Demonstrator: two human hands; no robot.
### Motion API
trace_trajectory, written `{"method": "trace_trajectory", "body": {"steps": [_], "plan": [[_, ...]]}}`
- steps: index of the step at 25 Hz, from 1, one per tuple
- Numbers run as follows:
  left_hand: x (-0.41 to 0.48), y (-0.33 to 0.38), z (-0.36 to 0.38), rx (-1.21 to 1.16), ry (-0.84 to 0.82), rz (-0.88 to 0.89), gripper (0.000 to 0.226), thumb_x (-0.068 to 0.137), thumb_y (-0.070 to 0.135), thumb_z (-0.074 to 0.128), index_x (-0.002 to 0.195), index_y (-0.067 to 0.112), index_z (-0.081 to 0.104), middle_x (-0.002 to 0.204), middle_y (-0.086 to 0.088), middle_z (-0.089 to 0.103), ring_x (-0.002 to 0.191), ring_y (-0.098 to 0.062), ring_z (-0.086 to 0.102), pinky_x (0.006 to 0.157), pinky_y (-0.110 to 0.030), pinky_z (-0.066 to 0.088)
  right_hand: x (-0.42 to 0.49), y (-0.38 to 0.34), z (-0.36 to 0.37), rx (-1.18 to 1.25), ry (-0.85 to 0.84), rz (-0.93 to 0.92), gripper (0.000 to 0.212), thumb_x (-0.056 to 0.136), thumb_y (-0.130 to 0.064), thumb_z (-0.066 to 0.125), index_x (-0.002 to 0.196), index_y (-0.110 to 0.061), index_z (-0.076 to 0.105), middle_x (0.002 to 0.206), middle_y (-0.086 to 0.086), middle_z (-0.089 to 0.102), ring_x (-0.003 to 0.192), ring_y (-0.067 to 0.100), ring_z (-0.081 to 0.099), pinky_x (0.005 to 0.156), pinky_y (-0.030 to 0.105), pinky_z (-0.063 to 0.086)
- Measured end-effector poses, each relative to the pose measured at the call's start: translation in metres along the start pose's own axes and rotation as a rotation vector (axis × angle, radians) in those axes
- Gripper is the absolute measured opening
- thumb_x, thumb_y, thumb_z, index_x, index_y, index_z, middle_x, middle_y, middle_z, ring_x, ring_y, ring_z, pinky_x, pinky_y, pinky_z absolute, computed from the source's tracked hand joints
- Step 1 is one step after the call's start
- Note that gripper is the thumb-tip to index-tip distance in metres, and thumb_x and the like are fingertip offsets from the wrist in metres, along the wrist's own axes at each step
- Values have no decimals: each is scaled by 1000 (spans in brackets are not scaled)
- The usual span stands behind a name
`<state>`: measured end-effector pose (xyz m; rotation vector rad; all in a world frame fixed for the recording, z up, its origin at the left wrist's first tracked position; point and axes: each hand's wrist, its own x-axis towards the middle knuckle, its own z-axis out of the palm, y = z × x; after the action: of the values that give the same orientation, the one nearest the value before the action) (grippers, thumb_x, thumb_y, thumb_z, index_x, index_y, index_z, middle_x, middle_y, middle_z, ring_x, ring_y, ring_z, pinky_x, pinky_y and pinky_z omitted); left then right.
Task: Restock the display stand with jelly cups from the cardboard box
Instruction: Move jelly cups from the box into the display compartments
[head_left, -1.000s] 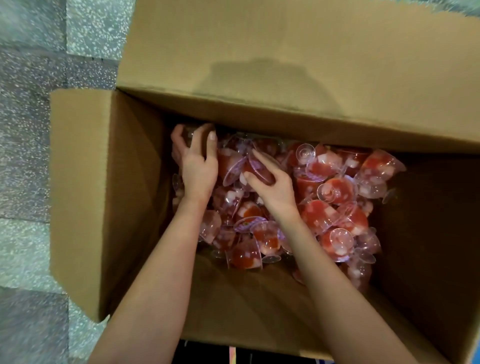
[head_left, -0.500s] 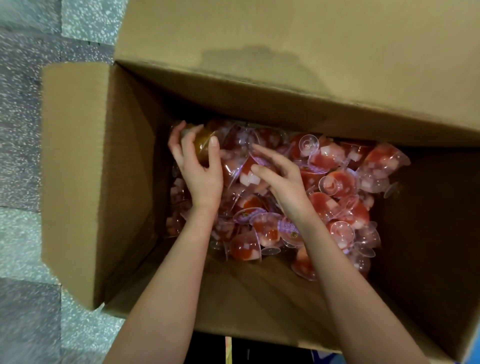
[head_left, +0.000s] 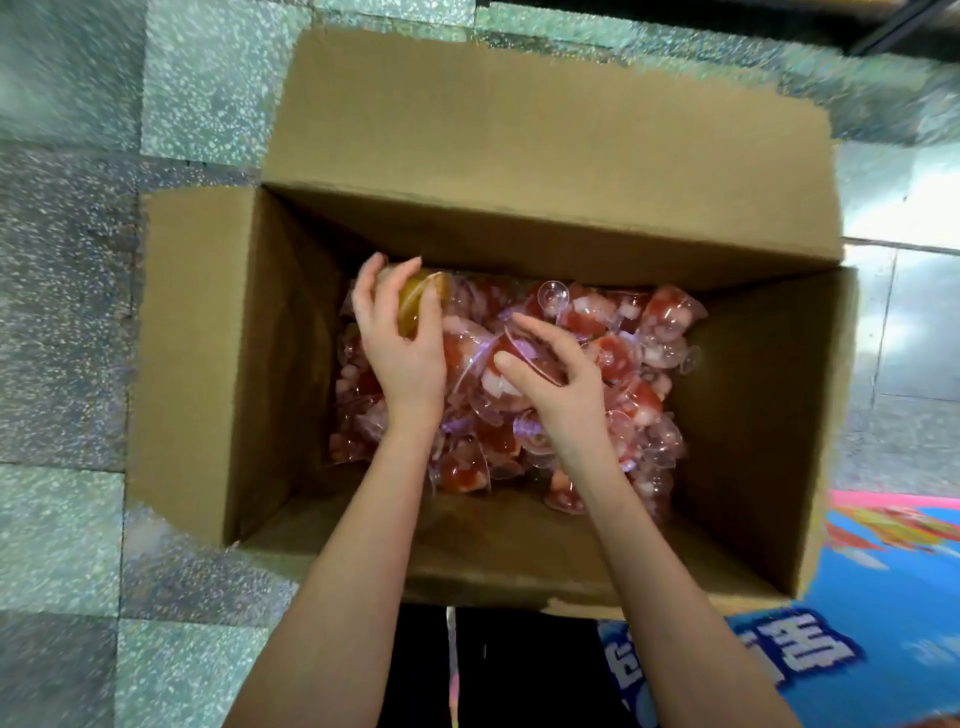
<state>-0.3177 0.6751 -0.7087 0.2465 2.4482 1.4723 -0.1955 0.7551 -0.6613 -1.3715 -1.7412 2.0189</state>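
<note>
An open brown cardboard box (head_left: 208, 364) sits on speckled stone floor (head_left: 62, 545), a blue printed panel (head_left: 883, 597) at its near-right corner. Inside, a heap of clear plastic jelly cups (head_left: 623, 332) fills the far half — left hand (head_left: 405, 358) at the far-left edge round an amber-filled cup (head_left: 415, 304), right hand (head_left: 563, 389) just beside, pinching a red-filled cup (head_left: 524, 358).

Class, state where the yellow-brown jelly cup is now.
Head view: the yellow-brown jelly cup is gripped by the left hand, at the far left of the cardboard box, beside the red jelly cups.
</note>
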Motion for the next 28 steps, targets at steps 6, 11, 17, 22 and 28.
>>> {"method": "trace_trajectory", "body": {"steps": [6,11,17,22,28], "plan": [[-38,107,-33,-114,-6,191,38,96,33,48,116,5,64,135,-17,47,128,-17,43,112,-21,29,-79,-75,-23,7,189,-72,40,69,-44,84,104,-44,65,124,-10,57,115,1,53,101,27,45],[-77,188,-63,-304,-158,228,33,92,42,49,115,22,59,137,-17,46,130,-16,43,110,-13,27,-158,-124,-24,102,524,-202,37,64,-44,85,97,-42,70,114,-8,63,108,4,59,99,28,46],[-124,242,-110,-297,-592,478,34,92,39,56,122,23,54,144,-5,38,128,2,36,101,-1,22,-254,-130,1,399,848,-233,35,67,-38,84,99,-26,76,106,-2,72,100,12,67,91,35,53],[-182,242,-130,-216,-1011,561,36,82,21,77,112,27,57,144,-5,35,121,11,36,94,6,19,-329,-100,23,563,1122,-201,36,67,-41,85,98,-25,76,105,0,72,99,15,68,89,35,54],[-284,227,-118,-100,-1356,532,34,80,16,80,105,25,58,135,-13,46,118,-14,45,103,-9,30,-410,-51,19,764,1435,-151,24,75,-20,83,98,-16,75,105,7,72,94,15,70,69,20,53]]}}
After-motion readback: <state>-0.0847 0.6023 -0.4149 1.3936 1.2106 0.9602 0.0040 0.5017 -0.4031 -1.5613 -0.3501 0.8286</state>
